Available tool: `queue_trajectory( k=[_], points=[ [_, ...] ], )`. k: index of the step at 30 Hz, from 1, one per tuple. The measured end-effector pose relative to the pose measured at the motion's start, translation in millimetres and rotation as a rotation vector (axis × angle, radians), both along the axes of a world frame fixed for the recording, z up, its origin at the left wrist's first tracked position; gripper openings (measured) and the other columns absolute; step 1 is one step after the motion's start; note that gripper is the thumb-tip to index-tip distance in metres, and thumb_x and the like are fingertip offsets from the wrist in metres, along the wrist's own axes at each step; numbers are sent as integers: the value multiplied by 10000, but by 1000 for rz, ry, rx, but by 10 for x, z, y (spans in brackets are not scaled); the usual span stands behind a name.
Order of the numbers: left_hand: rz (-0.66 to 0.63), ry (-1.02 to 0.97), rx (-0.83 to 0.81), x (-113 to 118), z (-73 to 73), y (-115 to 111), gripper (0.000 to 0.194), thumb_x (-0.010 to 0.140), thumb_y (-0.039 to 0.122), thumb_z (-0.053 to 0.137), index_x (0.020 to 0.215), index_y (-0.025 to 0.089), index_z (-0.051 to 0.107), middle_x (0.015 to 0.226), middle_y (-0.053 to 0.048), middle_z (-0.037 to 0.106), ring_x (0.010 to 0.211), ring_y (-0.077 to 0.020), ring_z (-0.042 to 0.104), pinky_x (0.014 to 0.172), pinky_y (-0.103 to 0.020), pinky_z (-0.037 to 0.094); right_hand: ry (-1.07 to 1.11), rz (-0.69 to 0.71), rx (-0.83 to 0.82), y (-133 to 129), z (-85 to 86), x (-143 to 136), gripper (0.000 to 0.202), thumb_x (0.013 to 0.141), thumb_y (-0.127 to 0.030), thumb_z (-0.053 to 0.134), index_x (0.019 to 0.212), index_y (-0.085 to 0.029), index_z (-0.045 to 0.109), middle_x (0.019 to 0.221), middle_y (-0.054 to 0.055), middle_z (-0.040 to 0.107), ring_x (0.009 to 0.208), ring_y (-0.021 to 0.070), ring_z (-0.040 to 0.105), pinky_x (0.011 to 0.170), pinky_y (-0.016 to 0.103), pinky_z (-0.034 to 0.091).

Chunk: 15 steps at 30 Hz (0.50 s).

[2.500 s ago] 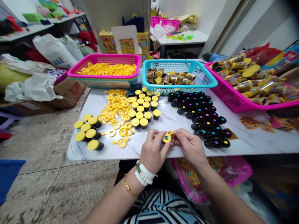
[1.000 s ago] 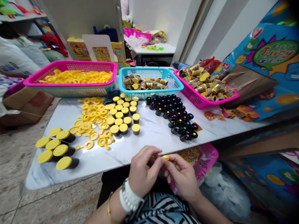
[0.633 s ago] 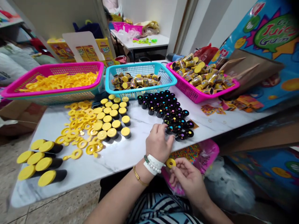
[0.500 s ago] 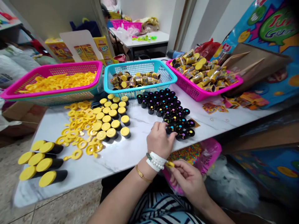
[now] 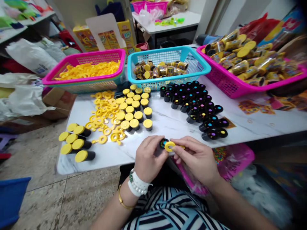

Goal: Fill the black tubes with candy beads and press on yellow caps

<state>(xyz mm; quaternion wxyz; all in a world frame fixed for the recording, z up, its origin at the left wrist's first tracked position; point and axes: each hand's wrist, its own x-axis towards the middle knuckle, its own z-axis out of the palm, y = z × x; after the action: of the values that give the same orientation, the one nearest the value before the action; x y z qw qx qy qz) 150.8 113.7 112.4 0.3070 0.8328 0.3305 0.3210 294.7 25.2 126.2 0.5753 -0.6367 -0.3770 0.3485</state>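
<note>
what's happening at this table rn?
A seated person works at the near edge of the white table. The left hand holds a small black tube; the right hand holds a yellow ring cap right at its open end. Loose yellow rings, capped tubes and uncapped tubes lie beyond.

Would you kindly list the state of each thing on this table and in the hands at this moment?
left hand: shut on black tube.
black tube: open end up, coloured balls showing.
right hand: shut on yellow ring cap.
yellow ring cap: at the tube's mouth, not seated.
capped tubes: upright, yellow lids on.
uncapped tubes: mostly upright, open.
loose ring caps: scattered flat.
blue basket: part full.
</note>
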Motion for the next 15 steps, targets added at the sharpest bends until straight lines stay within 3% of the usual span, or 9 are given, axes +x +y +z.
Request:
queue_trajectory(
  k=[5,9,15],
  points=[
    [-11,-68,-15,26,-59,9,245,803,165,650,1046,198,652,951,-44,640,878,-166,620,783,-287,520,-78,31,-175,206,131,23,188,746,-341,763,825,-171,765,691,20,656,466,86,534,409,200,453],
    [-7,-77,-34,1,-51,11,227,792,167,660,1018,189,657,913,-36,615,833,-161,600,748,-281,504,-16,58,-301,255,152,67,279,697,-389,797,777,-138,702,527,-7,621,383,86,518,367,189,411],
    [-70,65,-62,-41,22,20,227,819,203,600,1043,182,632,807,-25,570,770,-180,563,685,-298,464,197,37,-276,288,122,-45,313,723,-398,770,792,-156,584,455,-32,602,363,92,535,375,186,456]
  ],
)
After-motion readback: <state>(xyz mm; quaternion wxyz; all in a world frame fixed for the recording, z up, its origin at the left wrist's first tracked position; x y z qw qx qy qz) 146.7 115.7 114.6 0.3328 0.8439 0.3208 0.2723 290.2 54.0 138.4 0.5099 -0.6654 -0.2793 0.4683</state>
